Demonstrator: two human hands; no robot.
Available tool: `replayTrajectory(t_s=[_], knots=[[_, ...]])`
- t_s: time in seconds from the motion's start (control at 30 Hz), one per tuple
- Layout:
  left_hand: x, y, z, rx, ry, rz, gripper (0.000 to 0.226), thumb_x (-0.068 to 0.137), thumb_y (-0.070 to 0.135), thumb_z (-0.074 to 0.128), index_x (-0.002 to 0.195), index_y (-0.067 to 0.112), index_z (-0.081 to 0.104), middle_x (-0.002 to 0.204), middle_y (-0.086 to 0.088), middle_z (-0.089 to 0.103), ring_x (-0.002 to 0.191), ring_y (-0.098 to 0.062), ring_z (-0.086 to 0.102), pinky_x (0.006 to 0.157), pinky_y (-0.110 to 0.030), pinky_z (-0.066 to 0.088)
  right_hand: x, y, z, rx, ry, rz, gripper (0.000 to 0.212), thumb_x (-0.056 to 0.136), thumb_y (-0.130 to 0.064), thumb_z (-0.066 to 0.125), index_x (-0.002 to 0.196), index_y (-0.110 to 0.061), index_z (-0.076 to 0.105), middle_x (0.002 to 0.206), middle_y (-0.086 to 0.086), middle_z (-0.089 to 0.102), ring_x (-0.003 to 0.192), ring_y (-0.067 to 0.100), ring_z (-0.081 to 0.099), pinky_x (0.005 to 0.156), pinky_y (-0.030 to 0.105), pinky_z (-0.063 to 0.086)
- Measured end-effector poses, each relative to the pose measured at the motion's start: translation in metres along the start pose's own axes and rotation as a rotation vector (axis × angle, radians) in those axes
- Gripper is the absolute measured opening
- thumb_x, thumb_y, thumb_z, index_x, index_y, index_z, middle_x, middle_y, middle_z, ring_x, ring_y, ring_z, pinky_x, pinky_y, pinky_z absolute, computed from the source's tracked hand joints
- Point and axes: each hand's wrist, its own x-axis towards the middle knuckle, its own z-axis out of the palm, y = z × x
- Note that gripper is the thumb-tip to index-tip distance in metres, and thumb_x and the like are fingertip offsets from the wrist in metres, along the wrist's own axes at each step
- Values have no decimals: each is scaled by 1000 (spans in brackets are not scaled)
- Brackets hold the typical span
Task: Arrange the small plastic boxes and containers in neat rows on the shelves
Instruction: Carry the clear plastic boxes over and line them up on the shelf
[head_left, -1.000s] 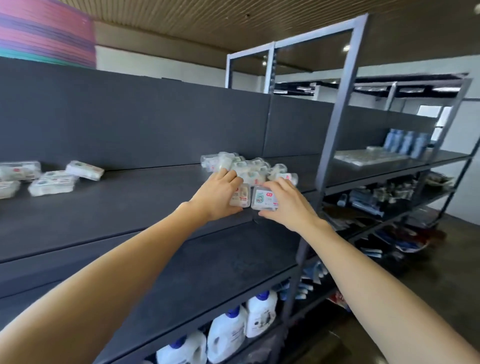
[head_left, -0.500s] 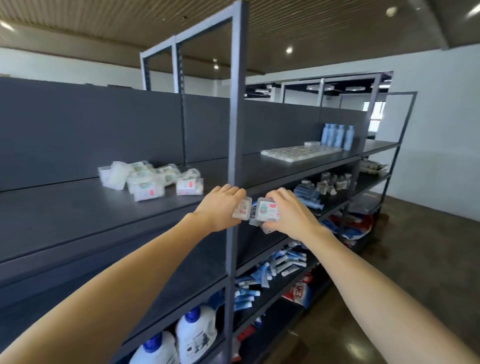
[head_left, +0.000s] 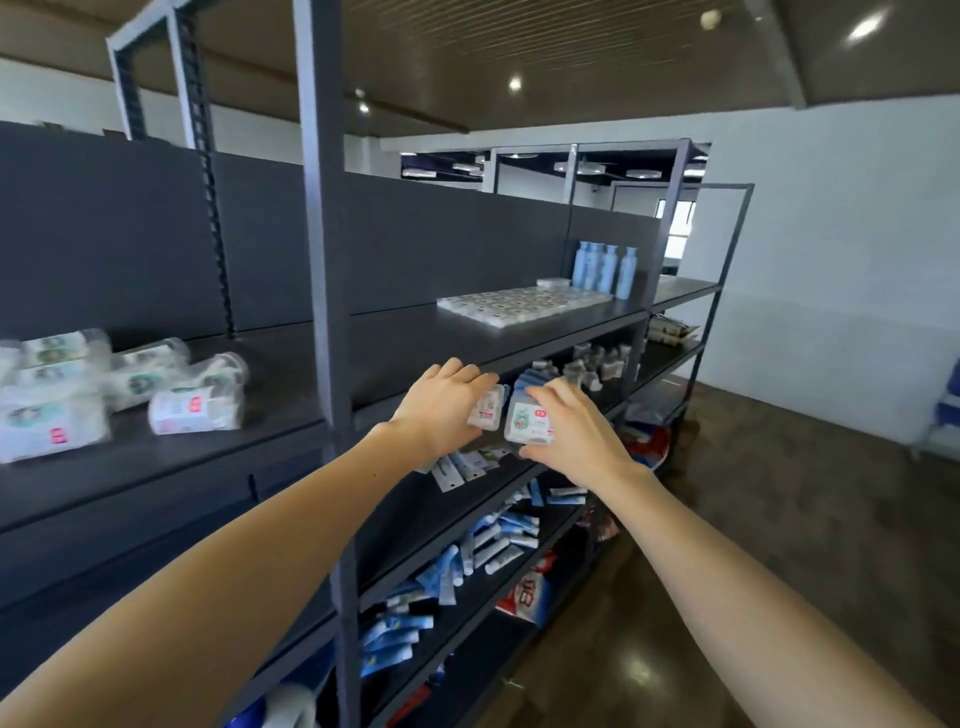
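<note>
Now each hand carries a small plastic box: the left hand (head_left: 448, 404) grips one (head_left: 487, 407), the right hand (head_left: 574, 432) pinches another (head_left: 529, 422). Ahead and rightward of both, up on the shelf (head_left: 415, 338), lies the neat block of boxes (head_left: 522, 305), its long axis running rightward; the right hand is nearer.

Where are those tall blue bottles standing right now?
In the head view, the blue bottles stand in a row at the far right end of the top shelf, just behind the flat grid of small clear boxes.
</note>
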Motion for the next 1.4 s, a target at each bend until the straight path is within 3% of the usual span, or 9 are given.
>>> replayTrajectory(t_s=[0.5,0.77,0.93,1.23,1.4], knots=[[239,-30,96,-117,41,91,69,87,35,66,147,21,36,140,-2,46,129,-26,36,107,-36,29,156,173,30,-187,42,86,81,79,-35,82,146,-14,43,130,3,44,124,24,43,105,36,39],[336,-37,140,-139,12,150,66,83,40,69,142,23,42,134,-2,51,122,-24,39,104,-38,36,210,255,59,-139,62,137,82,74,-36,84,143,-15,46,127,4,45,122,25,43,103,42,41],[393,-36,170,-126,-25,147,68,85,41,68,144,22,40,138,0,48,126,-23,37,103,-37,35,247,316,80,-102,90,110,81,75,-36,84,144,-15,47,128,4,46,122,25,44,104,38,39],[533,-22,223,-71,-30,45,71,83,43,71,145,22,41,142,-1,49,131,-23,38,108,-39,35,342,452,93,-13,125,17,83,80,-40,81,148,-14,42,132,1,45,125,22,43,108,34,37],[598,-22,250,-75,-25,-56,77,81,44,74,147,24,39,139,2,50,123,-21,39,103,-35,39,393,523,104,25,118,-52,81,80,-41,81,146,-16,43,133,0,44,126,20,44,108,35,39]])
